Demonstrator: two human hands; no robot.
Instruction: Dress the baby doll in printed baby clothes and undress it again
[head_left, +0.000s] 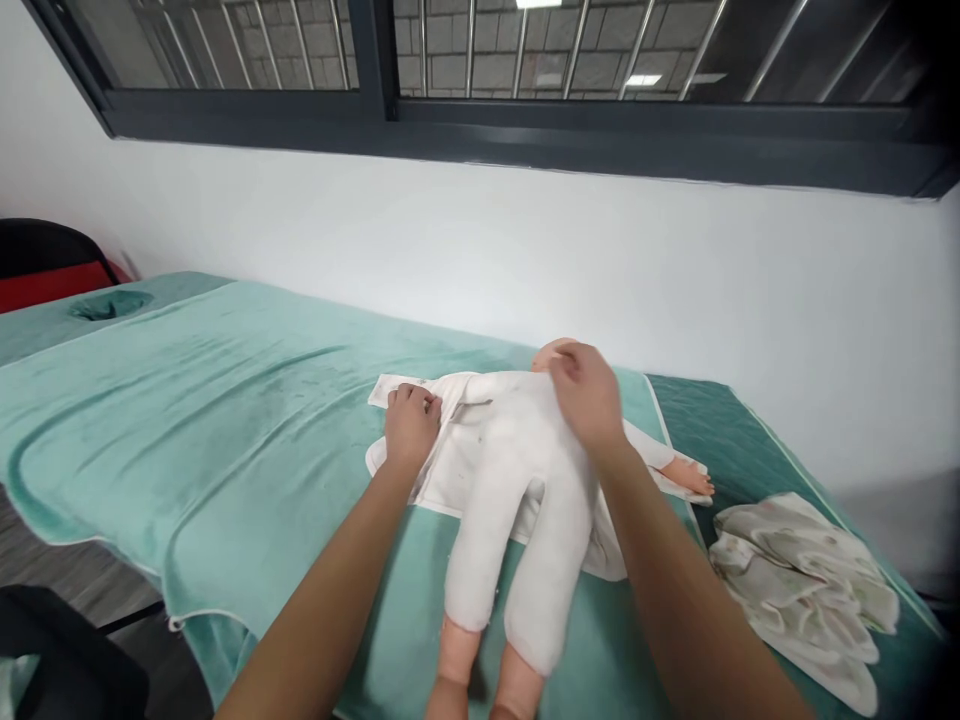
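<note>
A baby doll (525, 450) with a white cloth body lies on the bed, head toward the wall and bare feet toward me. A white baby shirt (442, 485) is spread beneath it, with one sleeve reaching out at the left. My left hand (412, 422) has its fingers curled around cloth near that sleeve. At the doll's neck and shoulder, my right hand (589, 395) is closed, and what its fingers pinch is hidden. Most of the doll's head (550, 353) is behind this hand. On the right, the doll's hand (686, 475) sticks out over the other sleeve.
Green sheets (225, 420) cover the bed, which stands against a white wall (450, 240) below a barred window. A crumpled patterned cloth (802, 580) lies at the right. A red and black chair (52, 265) is at the far left, and a dark object (67, 650) at the lower left.
</note>
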